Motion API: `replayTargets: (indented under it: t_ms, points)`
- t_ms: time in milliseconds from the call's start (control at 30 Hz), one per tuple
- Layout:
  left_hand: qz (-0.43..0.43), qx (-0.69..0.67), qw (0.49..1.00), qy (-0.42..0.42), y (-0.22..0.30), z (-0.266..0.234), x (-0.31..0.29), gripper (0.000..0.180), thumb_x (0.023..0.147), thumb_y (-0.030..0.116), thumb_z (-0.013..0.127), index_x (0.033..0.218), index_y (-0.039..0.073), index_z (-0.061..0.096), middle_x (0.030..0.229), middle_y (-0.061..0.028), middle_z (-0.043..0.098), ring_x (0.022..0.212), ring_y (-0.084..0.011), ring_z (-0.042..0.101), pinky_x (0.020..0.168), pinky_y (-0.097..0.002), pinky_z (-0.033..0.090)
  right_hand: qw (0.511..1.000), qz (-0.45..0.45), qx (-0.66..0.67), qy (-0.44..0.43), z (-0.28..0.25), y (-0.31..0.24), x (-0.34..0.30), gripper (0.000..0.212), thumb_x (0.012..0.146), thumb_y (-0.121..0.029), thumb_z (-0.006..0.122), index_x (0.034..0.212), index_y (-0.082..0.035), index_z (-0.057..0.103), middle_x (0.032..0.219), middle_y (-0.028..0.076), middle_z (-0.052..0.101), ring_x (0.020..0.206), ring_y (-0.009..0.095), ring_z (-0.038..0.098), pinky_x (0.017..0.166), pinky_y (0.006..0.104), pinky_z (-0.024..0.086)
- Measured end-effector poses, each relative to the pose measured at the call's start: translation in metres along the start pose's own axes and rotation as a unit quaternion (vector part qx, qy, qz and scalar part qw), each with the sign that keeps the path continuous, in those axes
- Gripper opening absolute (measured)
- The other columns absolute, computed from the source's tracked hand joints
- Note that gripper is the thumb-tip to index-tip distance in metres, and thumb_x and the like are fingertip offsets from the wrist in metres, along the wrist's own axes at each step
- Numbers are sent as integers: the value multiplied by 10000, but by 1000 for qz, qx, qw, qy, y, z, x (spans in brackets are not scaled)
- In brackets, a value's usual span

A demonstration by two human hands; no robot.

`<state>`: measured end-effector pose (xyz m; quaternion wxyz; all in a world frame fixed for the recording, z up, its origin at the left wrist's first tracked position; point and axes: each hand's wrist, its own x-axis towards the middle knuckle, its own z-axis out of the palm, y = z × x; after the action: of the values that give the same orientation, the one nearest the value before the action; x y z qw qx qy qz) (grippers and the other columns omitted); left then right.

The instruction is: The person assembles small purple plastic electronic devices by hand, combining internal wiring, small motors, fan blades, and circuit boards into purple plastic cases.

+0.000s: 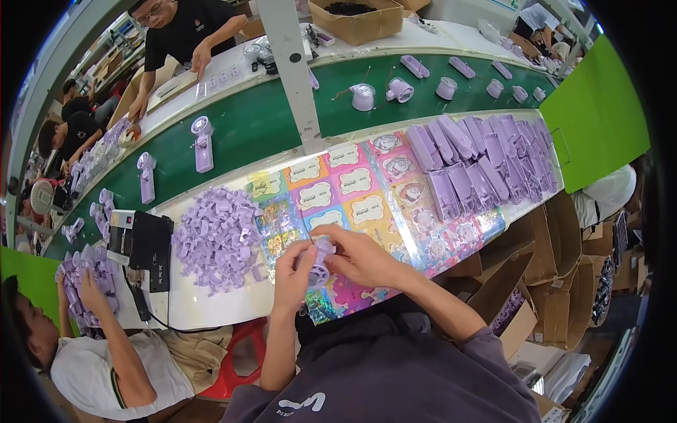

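Note:
Between both hands I hold a light purple round plastic housing, tilted, with its ringed end toward me. My left hand is closed round its left side. From the right, my right hand grips its upper part with thumb and fingers. Both hands are above a colourful printed sheet on the white bench. Left of them lies a heap of small purple plastic parts. Long purple handle shells lie in rows at the right.
A green conveyor belt beyond the bench carries purple assemblies and round housings. A grey post rises before me. A black device stands left. Co-workers work left and across; cardboard boxes stand right.

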<state>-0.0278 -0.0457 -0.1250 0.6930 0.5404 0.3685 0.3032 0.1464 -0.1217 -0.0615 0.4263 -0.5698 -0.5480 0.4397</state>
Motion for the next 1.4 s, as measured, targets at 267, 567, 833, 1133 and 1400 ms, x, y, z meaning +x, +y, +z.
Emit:
replayTargets:
  t_ms: [267,567,833,1133,1400]
  points:
    - [121,2,993,-4,-16,6,7,93,982,68,600,1009,-18,625,975,-23,629,881,-89,562,797,-243,450,983,29,180,7,3,42,3,246,971,-38,626,1199,14,550,964,73,660,841,114,658,736,269,553]
    - [110,-52,993,2,-25,3,5,120,959,84,600,866,9,593,891,-2,551,794,-83,509,716,-237,405,977,5,212,3,17,72,7,189,973,-83,658,1141,-8,614,904,14,659,780,64,627,682,229,510]
    - [69,-19,997,-22,-15,4,15,107,973,61,596,884,2,602,845,1,564,770,-65,511,702,-228,413,959,47,272,59,13,66,7,141,960,-105,684,1071,-27,648,872,18,678,718,59,630,635,237,500]
    - [302,285,896,157,84,-19,206,186,953,196,646,1016,34,712,826,-91,714,740,-171,654,699,-323,506,943,3,-32,330,-70,84,38,161,895,-129,674,980,7,687,692,75,617,615,139,589,579,297,463]
    - [389,605,694,-31,65,-60,364,524,822,171,690,1336,147,587,1345,-147,607,1191,-327,595,962,-443,482,928,-30,-145,343,-76,112,45,171,934,-159,669,950,9,701,777,131,654,639,206,635,576,320,489]
